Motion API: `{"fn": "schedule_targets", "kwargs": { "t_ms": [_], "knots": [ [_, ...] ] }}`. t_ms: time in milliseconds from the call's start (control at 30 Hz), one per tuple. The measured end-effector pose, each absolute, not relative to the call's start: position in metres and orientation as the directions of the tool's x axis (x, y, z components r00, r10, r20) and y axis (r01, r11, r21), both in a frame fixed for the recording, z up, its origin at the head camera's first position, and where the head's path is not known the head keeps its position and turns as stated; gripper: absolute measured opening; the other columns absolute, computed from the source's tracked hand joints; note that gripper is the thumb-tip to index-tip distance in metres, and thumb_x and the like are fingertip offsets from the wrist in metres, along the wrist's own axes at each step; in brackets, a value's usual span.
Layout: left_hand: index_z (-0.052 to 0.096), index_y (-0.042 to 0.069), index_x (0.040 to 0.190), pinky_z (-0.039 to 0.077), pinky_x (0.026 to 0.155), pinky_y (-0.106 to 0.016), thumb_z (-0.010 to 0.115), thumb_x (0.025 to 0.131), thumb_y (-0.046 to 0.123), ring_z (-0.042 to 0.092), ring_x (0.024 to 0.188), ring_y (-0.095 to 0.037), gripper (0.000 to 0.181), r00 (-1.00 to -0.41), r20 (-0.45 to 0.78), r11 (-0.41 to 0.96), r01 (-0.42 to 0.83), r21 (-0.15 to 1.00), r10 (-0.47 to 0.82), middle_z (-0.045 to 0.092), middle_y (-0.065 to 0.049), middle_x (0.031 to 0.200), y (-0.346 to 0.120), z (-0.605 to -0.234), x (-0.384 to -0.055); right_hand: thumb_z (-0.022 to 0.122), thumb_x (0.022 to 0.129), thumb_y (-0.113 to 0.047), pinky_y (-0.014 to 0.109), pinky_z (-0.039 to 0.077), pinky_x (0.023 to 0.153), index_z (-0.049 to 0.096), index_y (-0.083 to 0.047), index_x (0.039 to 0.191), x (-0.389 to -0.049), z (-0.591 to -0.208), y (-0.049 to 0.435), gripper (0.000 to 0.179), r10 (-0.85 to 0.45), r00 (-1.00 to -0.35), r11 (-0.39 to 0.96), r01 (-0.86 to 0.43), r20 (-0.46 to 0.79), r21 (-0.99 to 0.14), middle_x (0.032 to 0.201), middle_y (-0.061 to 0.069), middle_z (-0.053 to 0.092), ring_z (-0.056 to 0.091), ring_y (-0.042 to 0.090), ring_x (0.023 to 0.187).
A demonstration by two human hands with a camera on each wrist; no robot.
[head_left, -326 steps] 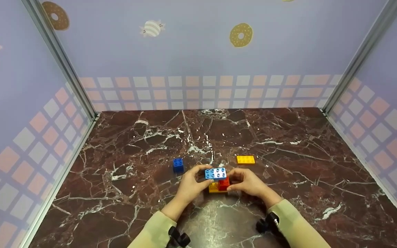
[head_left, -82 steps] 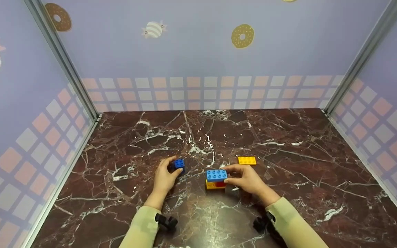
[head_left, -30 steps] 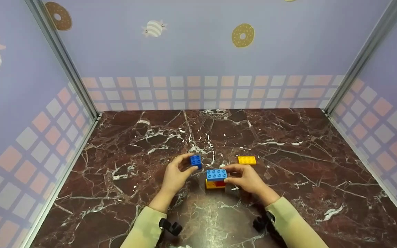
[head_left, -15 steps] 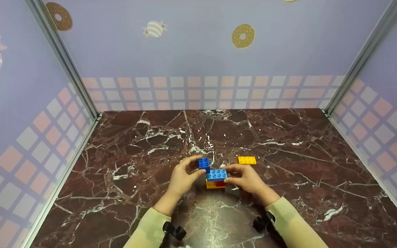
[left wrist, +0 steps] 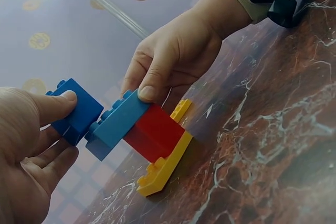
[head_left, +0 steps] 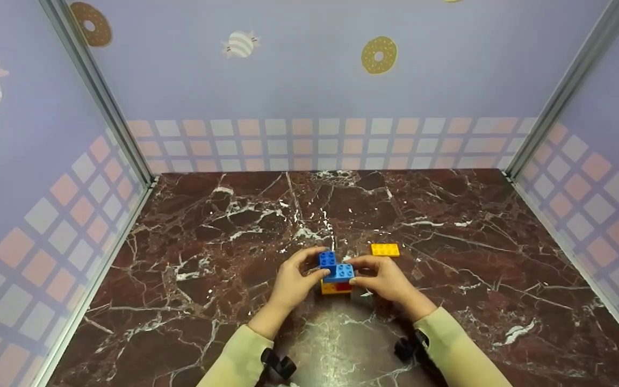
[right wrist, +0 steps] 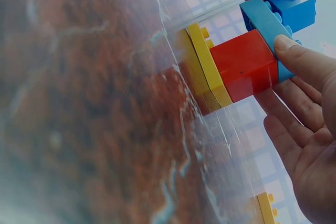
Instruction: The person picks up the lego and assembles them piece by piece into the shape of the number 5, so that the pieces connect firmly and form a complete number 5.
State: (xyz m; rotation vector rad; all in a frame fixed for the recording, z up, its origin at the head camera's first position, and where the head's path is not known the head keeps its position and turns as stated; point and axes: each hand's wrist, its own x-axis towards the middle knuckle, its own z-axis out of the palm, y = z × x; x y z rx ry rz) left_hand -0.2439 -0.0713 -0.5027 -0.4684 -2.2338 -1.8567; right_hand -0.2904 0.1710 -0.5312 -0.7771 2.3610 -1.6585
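My left hand [head_left: 293, 279] pinches a dark blue square brick [head_left: 327, 259] between thumb and fingers. That brick is over the left end of a light blue brick [head_left: 345, 271]; in the left wrist view it meets the studs there, and whether it is pressed fully down I cannot tell. The light blue brick sits on a red brick [left wrist: 155, 132], which stands on one end of a yellow plate [left wrist: 167, 169]. My right hand [head_left: 387, 279] grips the right end of the light blue brick, thumb in front and fingers behind.
A loose yellow plate [head_left: 384, 250] lies behind my right hand on the dark red marbled table [head_left: 223, 226]. Patterned panels [head_left: 309, 80] close off the back and both sides.
Over the last seconds my left hand has picked the dark blue brick off the table and carried it right, onto the light blue brick's left end. My right hand has kept its grip.
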Motion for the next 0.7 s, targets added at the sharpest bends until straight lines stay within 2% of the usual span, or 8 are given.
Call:
{"fn": "schedule_targets", "kwargs": {
  "t_ms": [267,567,700],
  "knots": [
    [0.067,-0.003,0.127,0.058,0.103,-0.042,0.080,0.087,0.004,0.067,0.118,-0.040,0.042,-0.931,0.348,0.162,0.363,0.918,0.113,0.068,-0.025,0.129,-0.0686,-0.5042,-0.2431,0.078,0.089,-0.004,0.039,0.061,0.097,0.068,0.010,0.124,-0.2905,-0.5317,0.1724,0.039,-0.498,-0.851,0.248,-0.326,0.169,-0.912,0.122,0.029,0.070,0.069,0.041,0.112],
    [0.067,-0.002,0.127,0.058,0.102,-0.046,0.079,0.088,0.004,0.067,0.117,-0.042,0.041,-0.925,0.360,0.127,0.374,0.919,0.118,0.068,-0.025,0.126,-0.0652,-0.5074,-0.2428,0.079,0.089,-0.005,0.030,0.062,0.094,0.069,0.008,0.125,-0.2913,-0.5322,0.1713,0.040,-0.497,-0.852,0.258,-0.325,0.163,-0.910,0.121,0.028,0.070,0.070,0.039,0.111],
    [0.067,-0.001,0.128,0.058,0.102,-0.044,0.079,0.088,0.005,0.067,0.117,-0.042,0.041,-0.921,0.372,0.140,0.386,0.912,0.114,0.068,-0.024,0.126,-0.0642,-0.5074,-0.2417,0.079,0.089,-0.007,0.025,0.061,0.091,0.069,0.007,0.125,-0.2909,-0.5321,0.1709,0.039,-0.498,-0.852,0.268,-0.325,0.158,-0.907,0.122,0.027,0.071,0.071,0.036,0.110]
  ]
}}
